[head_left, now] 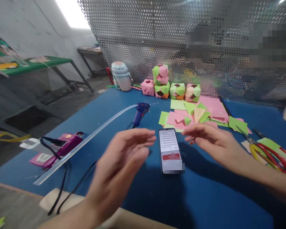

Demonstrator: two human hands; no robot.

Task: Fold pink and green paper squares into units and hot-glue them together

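Observation:
A smartphone (169,149) lies face up on the blue table, its screen lit with lines of text and a red button. To its left, my left hand (124,159) hovers with fingers bent and thumb apart, holding nothing. My right hand (212,140) is above the table on the phone's other side, fingers extended toward it and nothing in them. Neither hand appears to touch the phone. Beyond them, pink and green paper pieces (181,118) lie in a loose heap. A blue glue gun (140,114) with a long clear glue stick (85,141) rests farther left.
Folded paper cubes (162,90) stand along the perforated metal panel (133,28), one stacked on top. A pale lidded bottle (122,78) is at the back left. Scissors (264,152) lie at right. A magenta case (59,149) and black cords (64,178) occupy the left side.

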